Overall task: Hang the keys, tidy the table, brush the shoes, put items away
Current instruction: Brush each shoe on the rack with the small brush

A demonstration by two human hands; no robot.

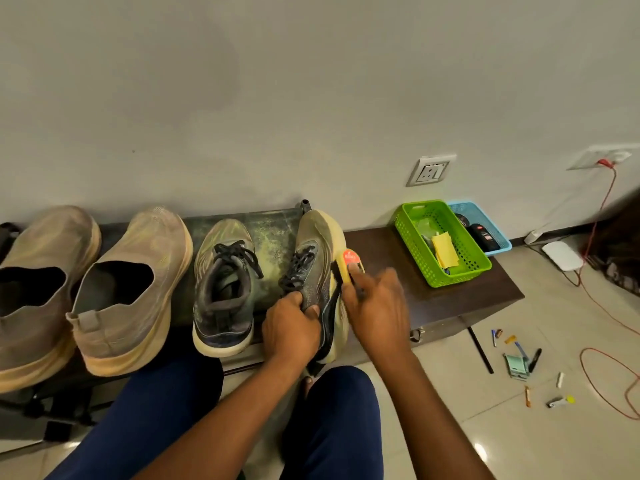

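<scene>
A person seated before a low dark bench (433, 299) grips a laced running shoe (317, 258) with the left hand (291, 329), fingers clamped around its collar near the heel so that it stands tilted on its side, sole turned to the right. The right hand (375, 306) has its fingers closed around a shoe brush (349, 266) with an orange-topped back, pressed against the shoe's pale midsole. The matching shoe (223, 289) sits flat just to the left on the bench, laces loose. Further left, a pair of tan slip-on shoes (128, 289) rests side by side, heels toward the camera. On the bench's right end, a green basket (412, 230) holds yellow cloth or paper and sits touching a blue basket (498, 237) with dark objects inside, against the wall. Small items, among them batteries and pens (523, 362), lie scattered on the tiled floor (519, 438) to the right, near a looping orange cable (602, 382). Whether keys are among them cannot be told.
</scene>
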